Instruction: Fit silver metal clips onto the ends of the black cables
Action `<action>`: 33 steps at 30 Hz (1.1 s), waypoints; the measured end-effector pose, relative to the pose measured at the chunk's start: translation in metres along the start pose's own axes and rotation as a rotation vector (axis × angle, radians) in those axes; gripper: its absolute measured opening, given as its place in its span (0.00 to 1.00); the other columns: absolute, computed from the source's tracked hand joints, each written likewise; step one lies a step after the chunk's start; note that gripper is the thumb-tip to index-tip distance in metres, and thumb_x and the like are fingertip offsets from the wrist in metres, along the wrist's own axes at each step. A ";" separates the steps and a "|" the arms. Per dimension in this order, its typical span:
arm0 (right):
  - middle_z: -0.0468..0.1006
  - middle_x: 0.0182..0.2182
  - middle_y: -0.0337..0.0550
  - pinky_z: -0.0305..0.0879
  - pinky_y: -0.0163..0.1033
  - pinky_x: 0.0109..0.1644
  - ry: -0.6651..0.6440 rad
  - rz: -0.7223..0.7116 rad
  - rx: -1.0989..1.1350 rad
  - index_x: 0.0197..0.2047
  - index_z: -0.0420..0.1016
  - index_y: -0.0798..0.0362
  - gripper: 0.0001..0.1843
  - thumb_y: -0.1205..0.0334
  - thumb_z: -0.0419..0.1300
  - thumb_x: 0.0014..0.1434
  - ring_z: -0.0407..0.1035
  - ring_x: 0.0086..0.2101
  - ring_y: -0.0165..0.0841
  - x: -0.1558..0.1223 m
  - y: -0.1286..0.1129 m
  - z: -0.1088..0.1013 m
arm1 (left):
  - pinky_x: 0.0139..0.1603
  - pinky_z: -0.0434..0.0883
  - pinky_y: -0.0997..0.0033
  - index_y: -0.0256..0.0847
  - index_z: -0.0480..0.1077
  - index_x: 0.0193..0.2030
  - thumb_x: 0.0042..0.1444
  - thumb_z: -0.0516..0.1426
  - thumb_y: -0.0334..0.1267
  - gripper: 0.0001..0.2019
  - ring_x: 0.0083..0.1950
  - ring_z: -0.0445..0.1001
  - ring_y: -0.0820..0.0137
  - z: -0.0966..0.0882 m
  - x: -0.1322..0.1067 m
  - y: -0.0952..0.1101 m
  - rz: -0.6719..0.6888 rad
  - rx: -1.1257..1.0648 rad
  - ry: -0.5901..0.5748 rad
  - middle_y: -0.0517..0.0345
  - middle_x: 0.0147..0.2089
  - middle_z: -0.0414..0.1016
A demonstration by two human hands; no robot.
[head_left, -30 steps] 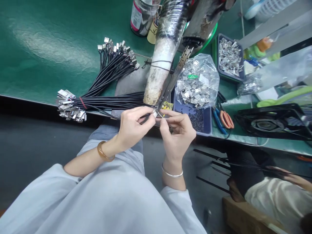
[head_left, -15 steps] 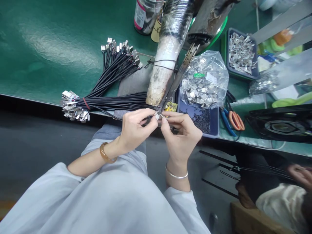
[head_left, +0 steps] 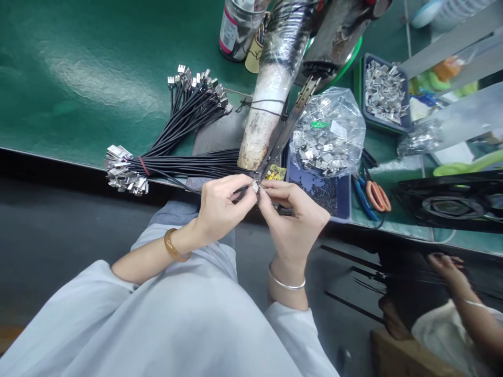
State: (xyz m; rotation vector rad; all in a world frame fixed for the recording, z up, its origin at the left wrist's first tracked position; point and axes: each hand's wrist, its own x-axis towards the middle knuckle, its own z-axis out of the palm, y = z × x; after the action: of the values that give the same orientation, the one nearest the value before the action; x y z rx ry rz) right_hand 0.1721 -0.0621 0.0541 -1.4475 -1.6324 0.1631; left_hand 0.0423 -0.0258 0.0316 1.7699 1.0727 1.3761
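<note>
My left hand (head_left: pixel 226 207) is closed in a pinch on a small silvery USB connector (head_left: pixel 255 186), right below the tip of a narrow metal arm (head_left: pixel 288 123). From the other side, the fingertips of my right hand (head_left: pixel 296 212) are pinched together close to the connector; what they grip is too small to make out. Left of my hands lies a bundle of black cables (head_left: pixel 184 165) with metal plugs, tied with a red band. A second fan of black cables (head_left: pixel 186 115) with metal ends rests behind it.
A wrapped white pipe (head_left: pixel 257 125) stands beside the metal arm. To the right are a blue tray (head_left: pixel 346 201) with small black parts, a plastic bag of connectors (head_left: pixel 328 133), orange-and-blue-handled tools (head_left: pixel 378 196) and a bin of metal shells (head_left: pixel 385 91). A co-worker's hand (head_left: pixel 446 264) shows at lower right.
My hands keep the same pinch at the metal arm's tip, with only slight finger shifts. The view has shifted slightly. At the right, the co-worker's hand has moved left and up.
</note>
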 end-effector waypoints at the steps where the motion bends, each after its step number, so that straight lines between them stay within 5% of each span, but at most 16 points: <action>1: 0.86 0.35 0.36 0.80 0.34 0.37 -0.001 -0.001 -0.005 0.33 0.77 0.48 0.07 0.70 0.65 0.61 0.81 0.33 0.30 0.000 0.000 0.000 | 0.26 0.63 0.83 0.36 0.75 0.30 0.59 0.56 0.27 0.09 0.26 0.69 0.79 0.000 -0.001 0.000 -0.004 -0.001 -0.001 0.62 0.26 0.76; 10: 0.85 0.36 0.36 0.77 0.32 0.32 -0.054 0.089 0.080 0.37 0.75 0.49 0.04 0.67 0.64 0.64 0.80 0.29 0.28 -0.006 -0.003 -0.008 | 0.22 0.58 0.83 0.35 0.75 0.30 0.57 0.55 0.27 0.08 0.24 0.65 0.81 -0.007 -0.003 0.001 -0.070 -0.038 -0.120 0.64 0.24 0.73; 14: 0.77 0.23 0.31 0.58 0.31 0.19 0.281 0.076 0.064 0.37 0.75 0.49 0.06 0.59 0.62 0.67 0.66 0.16 0.24 -0.008 -0.001 -0.021 | 0.25 0.62 0.81 0.34 0.76 0.28 0.56 0.58 0.27 0.08 0.22 0.64 0.80 -0.022 -0.011 -0.002 -0.033 -0.080 -0.339 0.64 0.21 0.71; 16: 0.69 0.18 0.30 0.53 0.33 0.20 0.340 0.048 -0.076 0.33 0.75 0.50 0.12 0.54 0.60 0.68 0.62 0.16 0.24 -0.004 0.004 -0.026 | 0.27 0.66 0.80 0.35 0.76 0.28 0.58 0.60 0.30 0.07 0.23 0.68 0.78 -0.031 -0.015 -0.006 -0.026 -0.085 -0.341 0.62 0.23 0.74; 20: 0.64 0.15 0.33 0.53 0.36 0.26 0.013 0.150 -0.364 0.24 0.70 0.50 0.22 0.47 0.59 0.65 0.59 0.18 0.27 0.010 0.019 -0.021 | 0.40 0.72 0.72 0.36 0.78 0.34 0.64 0.59 0.31 0.08 0.35 0.75 0.71 -0.044 -0.011 -0.019 0.192 0.170 -0.162 0.55 0.33 0.79; 25: 0.63 0.15 0.36 0.48 0.39 0.31 -0.227 0.354 -0.601 0.18 0.61 0.48 0.24 0.45 0.62 0.57 0.59 0.20 0.31 0.027 0.026 0.001 | 0.42 0.65 0.61 0.38 0.77 0.31 0.68 0.52 0.30 0.16 0.41 0.70 0.62 -0.047 0.013 -0.040 0.306 0.699 -0.216 0.48 0.38 0.76; 29: 0.62 0.15 0.34 0.48 0.39 0.32 -0.240 0.387 -0.533 0.18 0.59 0.48 0.19 0.53 0.63 0.53 0.57 0.20 0.30 0.027 0.022 0.001 | 0.41 0.63 0.60 0.37 0.75 0.32 0.69 0.51 0.30 0.15 0.41 0.69 0.59 -0.043 0.026 -0.048 0.351 0.833 -0.193 0.47 0.37 0.75; 33: 0.62 0.16 0.31 0.51 0.36 0.29 -0.160 0.337 -0.224 0.21 0.63 0.49 0.17 0.53 0.63 0.54 0.55 0.19 0.26 0.015 0.013 -0.008 | 0.41 0.64 0.61 0.36 0.75 0.35 0.68 0.49 0.28 0.14 0.40 0.70 0.58 -0.043 0.027 -0.048 0.353 0.877 -0.181 0.47 0.36 0.75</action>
State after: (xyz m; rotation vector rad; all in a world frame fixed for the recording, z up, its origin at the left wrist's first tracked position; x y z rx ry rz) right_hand 0.1884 -0.0494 0.0581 -1.9209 -1.5589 0.3010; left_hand -0.0062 0.0204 0.0121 2.7574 1.4329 0.9374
